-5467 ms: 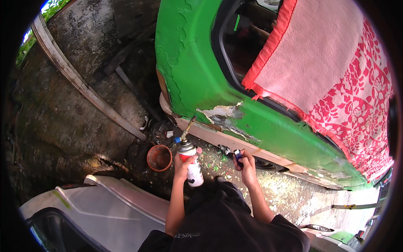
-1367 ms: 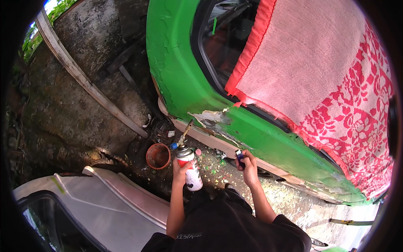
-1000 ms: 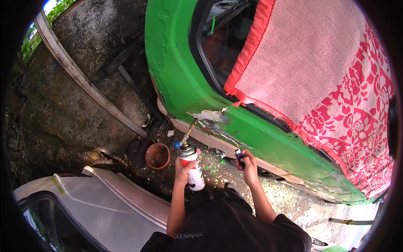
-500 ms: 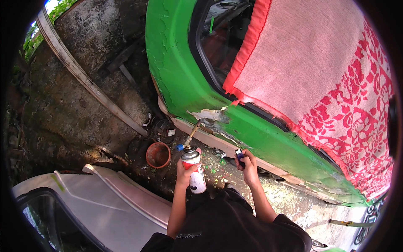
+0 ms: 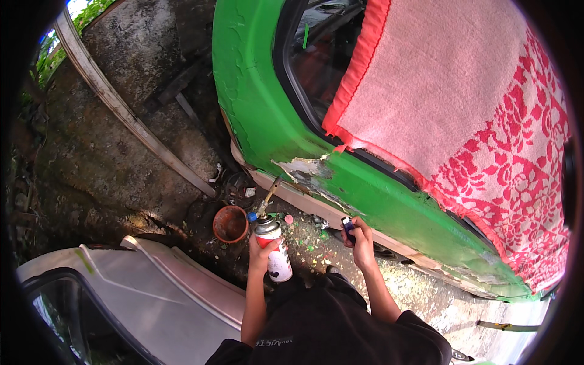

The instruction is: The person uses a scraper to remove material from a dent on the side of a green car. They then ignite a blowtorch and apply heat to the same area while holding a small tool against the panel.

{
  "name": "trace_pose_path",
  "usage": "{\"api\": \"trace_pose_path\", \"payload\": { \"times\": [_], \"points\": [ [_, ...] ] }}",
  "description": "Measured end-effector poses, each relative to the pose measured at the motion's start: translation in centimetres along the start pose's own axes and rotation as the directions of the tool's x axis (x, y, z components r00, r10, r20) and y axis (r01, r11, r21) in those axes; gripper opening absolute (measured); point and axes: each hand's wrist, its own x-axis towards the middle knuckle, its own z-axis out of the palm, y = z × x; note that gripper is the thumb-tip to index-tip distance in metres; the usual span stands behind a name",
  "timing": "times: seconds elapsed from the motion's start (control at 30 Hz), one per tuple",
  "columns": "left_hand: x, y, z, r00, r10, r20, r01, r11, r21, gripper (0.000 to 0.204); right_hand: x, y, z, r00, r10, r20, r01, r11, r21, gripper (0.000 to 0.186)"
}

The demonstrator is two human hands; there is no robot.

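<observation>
My left hand (image 5: 261, 252) is wrapped round a white and red gas canister (image 5: 277, 258). Screwed on its top is a blow torch head (image 5: 267, 198) with a blue knob (image 5: 252, 216); its nozzle tilts up and right toward the car, and I can make out no flame. My right hand (image 5: 361, 238) is closed round a dark lighter (image 5: 348, 227) with a metal top, apart from the torch. In front stands a green car (image 5: 249, 79) with cracked, bubbled paint. A bare grey patch (image 5: 307, 170) shows on its lower panel, just beyond the nozzle.
A pink and red patterned towel (image 5: 438, 91) drapes over the car's windows. To the left are a terracotta pot (image 5: 230, 224) and a long curved metal strip (image 5: 134, 125). A pale car body (image 5: 164, 292) lies close at the lower left. Paint chips (image 5: 316, 246) litter the ground.
My left hand has moved slightly left with the gas canister and torch, so the nozzle is farther from the bare patch. My right hand with the lighter has hardly moved.
</observation>
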Motion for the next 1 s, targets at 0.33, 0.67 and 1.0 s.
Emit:
{"api": "trace_pose_path", "payload": {
  "times": [0.33,0.67,1.0],
  "points": [
    [0.2,0.5,0.1,0.998,0.03,-0.062,-0.027,0.998,0.057,0.038,0.0,-0.3,0.1,1.0,0.004,0.01,-0.005,0.999,0.038,0.016],
    [0.2,0.0,1.2,1.0,-0.016,0.017,0.016,1.0,-0.018,0.042,0.0,-0.1,-0.1,1.0,-0.001,-0.002,0.001,1.0,0.022,0.018],
    [-0.1,0.7,3.1,0.999,-0.007,0.043,0.007,1.0,-0.002,0.043,-0.2,-0.2,-0.3,1.0,-0.007,-0.025,0.008,1.0,0.009,0.018]
  ]
}}
